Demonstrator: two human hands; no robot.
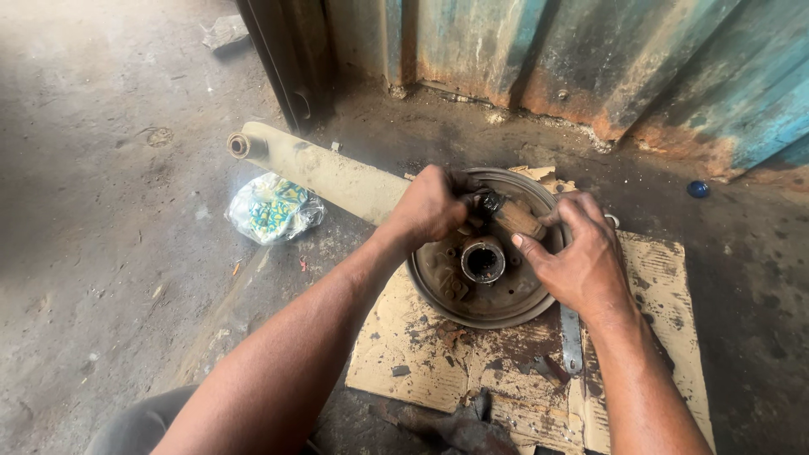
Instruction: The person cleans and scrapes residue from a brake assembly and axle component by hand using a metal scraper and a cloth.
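At the centre of the frame we hold a small brown cylindrical part with a black rubber end (510,216) over the round rusty metal brake drum plate (484,295). Our left hand (430,205) and right hand (577,257) are both clamped on it. It looks rigid, light and greasy, so we judge the bare ends the best grip.

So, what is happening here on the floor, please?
A person works with both bare hands on a round, rusty metal brake plate that lies on a stained sheet of cardboard on the dirty floor. The left hand and the right hand together grip a small brown cylinder part with a black rubber end at the plate's upper edge. A long beige metal arm runs from the plate to the upper left, and a crumpled plastic bag lies beside it.
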